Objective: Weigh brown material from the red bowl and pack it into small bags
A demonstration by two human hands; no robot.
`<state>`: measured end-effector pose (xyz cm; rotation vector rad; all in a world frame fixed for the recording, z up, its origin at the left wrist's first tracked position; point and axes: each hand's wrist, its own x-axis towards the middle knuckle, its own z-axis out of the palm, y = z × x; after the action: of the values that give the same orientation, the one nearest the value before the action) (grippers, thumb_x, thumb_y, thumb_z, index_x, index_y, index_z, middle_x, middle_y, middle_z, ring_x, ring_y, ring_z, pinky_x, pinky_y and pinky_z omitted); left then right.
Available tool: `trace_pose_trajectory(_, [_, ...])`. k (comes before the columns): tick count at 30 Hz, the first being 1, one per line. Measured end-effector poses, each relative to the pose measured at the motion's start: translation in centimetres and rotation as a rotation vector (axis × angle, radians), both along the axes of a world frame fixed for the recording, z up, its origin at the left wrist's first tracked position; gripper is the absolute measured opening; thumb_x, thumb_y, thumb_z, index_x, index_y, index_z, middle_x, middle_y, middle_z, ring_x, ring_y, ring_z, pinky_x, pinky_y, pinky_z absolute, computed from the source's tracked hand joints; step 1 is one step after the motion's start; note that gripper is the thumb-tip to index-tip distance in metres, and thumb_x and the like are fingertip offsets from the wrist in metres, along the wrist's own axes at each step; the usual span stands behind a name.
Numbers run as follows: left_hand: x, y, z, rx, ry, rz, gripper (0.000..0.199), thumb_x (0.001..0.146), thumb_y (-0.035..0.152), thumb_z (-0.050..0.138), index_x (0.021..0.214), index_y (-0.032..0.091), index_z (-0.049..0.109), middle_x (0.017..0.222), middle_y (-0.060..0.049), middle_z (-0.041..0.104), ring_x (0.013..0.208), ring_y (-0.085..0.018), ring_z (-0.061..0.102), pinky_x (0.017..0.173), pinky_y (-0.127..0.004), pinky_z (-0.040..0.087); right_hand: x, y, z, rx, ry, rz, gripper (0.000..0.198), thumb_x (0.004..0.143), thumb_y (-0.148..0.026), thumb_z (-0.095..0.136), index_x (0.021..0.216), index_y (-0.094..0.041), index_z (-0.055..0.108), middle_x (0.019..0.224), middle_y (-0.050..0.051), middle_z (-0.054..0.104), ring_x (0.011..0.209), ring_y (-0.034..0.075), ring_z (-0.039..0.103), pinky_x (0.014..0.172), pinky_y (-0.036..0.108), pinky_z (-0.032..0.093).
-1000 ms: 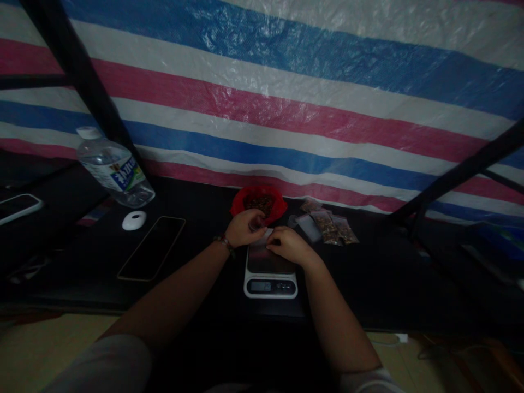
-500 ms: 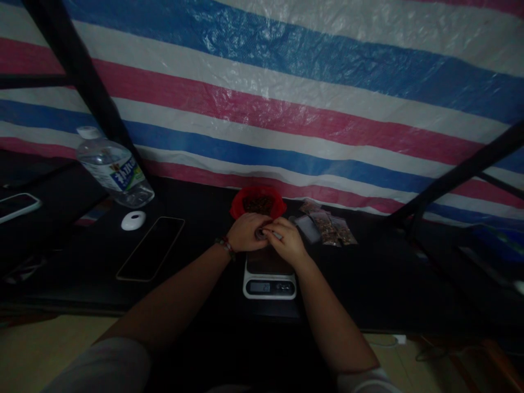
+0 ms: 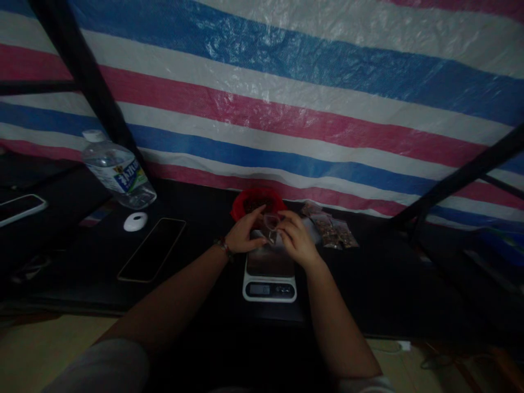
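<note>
A small clear plastic bag (image 3: 271,221) hangs over the kitchen scale, its mouth spread, with something dark low in it. My right hand (image 3: 298,240) pinches the bag's right side. On the other side, my left hand (image 3: 243,234) has thumb and fingers apart around the bag; whether it touches is too dim to make out. The white kitchen scale (image 3: 270,266) with a dark plate lies beneath both hands, its display lit. Just beyond my fingers is a red bowl (image 3: 236,209) of small dark brown pieces, partly covered by my left hand.
Several filled small bags (image 3: 333,230) lie right of the scale. To the left are a dark phone (image 3: 152,250), a white rounded case (image 3: 135,221), a large plastic bottle (image 3: 118,172) and another phone (image 3: 20,207). A striped sheet (image 3: 286,109) hangs behind, between black bars.
My hands have drawn apart, and the plastic bag, earlier bunched between them, now shows spread. My left fingers have opened out. The view has shifted slightly.
</note>
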<state>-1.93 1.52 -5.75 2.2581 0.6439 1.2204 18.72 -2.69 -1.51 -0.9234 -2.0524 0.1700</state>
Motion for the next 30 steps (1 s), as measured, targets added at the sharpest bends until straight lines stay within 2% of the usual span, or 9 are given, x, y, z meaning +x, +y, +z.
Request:
trace_pose_trajectory(4, [0.4, -0.4, 0.2, 0.003, 0.073, -0.001, 0.066, 0.074, 0.038, 0.067, 0.132, 0.016, 0.044, 0.124, -0.014, 0.058, 0.111, -0.028, 0.057, 0.094, -0.041, 0.044, 0.4, -0.2, 0.2, -0.007, 0.042, 0.032, 0.017, 0.088, -0.019, 0.047, 0.091, -0.022, 0.063, 0.125, 0.009, 0.051, 0.113, 0.023, 0.051, 0.096, 0.044, 0.044])
trace_pose_trajectory(7, [0.9, -0.7, 0.1, -0.076, 0.098, 0.042, 0.045, 0.076, 0.034, 0.064, 0.116, 0.015, 0.058, 0.109, -0.011, 0.066, 0.095, -0.024, 0.064, 0.084, -0.035, 0.049, 0.1, -0.1, -0.1, -0.078, 0.161, 0.037, 0.018, 0.087, -0.025, 0.051, 0.101, -0.024, 0.062, 0.124, 0.009, 0.052, 0.112, 0.024, 0.053, 0.090, 0.041, 0.049])
trace_pose_trajectory(9, [1.1, -0.8, -0.1, -0.125, 0.101, 0.094, 0.038, 0.076, 0.034, 0.065, 0.109, 0.015, 0.062, 0.100, -0.010, 0.069, 0.087, -0.021, 0.065, 0.077, -0.032, 0.050, -0.2, 0.0, -0.5, -0.174, 0.255, 0.042, 0.034, 0.082, -0.030, 0.060, 0.115, -0.024, 0.057, 0.122, 0.010, 0.054, 0.100, 0.022, 0.058, 0.078, 0.035, 0.053])
trace_pose_trajectory(11, [1.2, -0.8, -0.2, -0.140, 0.103, 0.099, 0.037, 0.075, 0.036, 0.066, 0.105, 0.015, 0.064, 0.096, -0.008, 0.070, 0.084, -0.020, 0.066, 0.076, -0.030, 0.050, -0.5, 0.3, -1.0, -0.256, 0.294, 0.034, 0.040, 0.077, -0.031, 0.067, 0.115, -0.023, 0.058, 0.111, 0.009, 0.061, 0.088, 0.019, 0.061, 0.071, 0.031, 0.053])
trace_pose_trajectory(15, [1.2, -0.8, 0.1, -0.109, 0.091, -0.009, 0.034, 0.077, 0.035, 0.065, 0.105, 0.016, 0.066, 0.101, -0.009, 0.070, 0.094, -0.022, 0.065, 0.085, -0.033, 0.048, -0.7, 1.1, -1.9, -0.314, 0.359, -0.014, 0.010, 0.080, -0.029, 0.062, 0.081, -0.021, 0.068, 0.080, 0.003, 0.067, 0.079, 0.017, 0.061, 0.072, 0.030, 0.049])
trace_pose_trajectory(18, [1.1, -0.8, 0.2, -0.123, 0.096, -0.002, 0.027, 0.079, 0.034, 0.062, 0.099, 0.017, 0.070, 0.097, -0.009, 0.071, 0.094, -0.022, 0.065, 0.085, -0.033, 0.048, -0.7, 1.5, -2.6, -0.386, 0.500, -0.024, 0.011, 0.077, -0.030, 0.064, 0.080, -0.021, 0.069, 0.079, 0.003, 0.068, 0.075, 0.017, 0.062, 0.071, 0.029, 0.049])
trace_pose_trajectory(22, [1.1, -0.8, 0.0, -0.169, 0.085, -0.001, 0.024, 0.079, 0.035, 0.063, 0.091, 0.016, 0.072, 0.085, -0.007, 0.072, 0.079, -0.020, 0.067, 0.075, -0.029, 0.050, -0.7, 1.9, -3.1, -0.447, 0.603, 0.001, 0.011, 0.073, -0.031, 0.068, 0.077, -0.021, 0.069, 0.075, 0.001, 0.067, 0.071, 0.015, 0.061, 0.069, 0.028, 0.048])
trace_pose_trajectory(26, [1.3, -0.8, -0.3, -0.223, -0.066, 0.061, 0.030, 0.081, 0.036, 0.061, 0.098, 0.014, 0.070, 0.093, -0.008, 0.072, 0.084, -0.020, 0.067, 0.076, -0.029, 0.051, -0.9, 2.1, -3.3, -0.501, 0.683, -0.003, 0.009, 0.073, -0.030, 0.068, 0.074, -0.022, 0.069, 0.070, -0.001, 0.067, 0.066, 0.013, 0.059, 0.065, 0.026, 0.047])
trace_pose_trajectory(30, [1.7, -0.7, -0.4, -0.316, -0.152, 0.104, 0.027, 0.082, 0.036, 0.059, 0.092, 0.015, 0.072, 0.091, -0.007, 0.072, 0.081, -0.018, 0.067, 0.073, -0.027, 0.052, -1.1, 2.2, -3.6, -0.534, 0.729, 0.000, 0.012, 0.071, -0.033, 0.070, 0.074, -0.021, 0.070, 0.072, 0.000, 0.068, 0.067, 0.014, 0.060, 0.066, 0.027, 0.047])
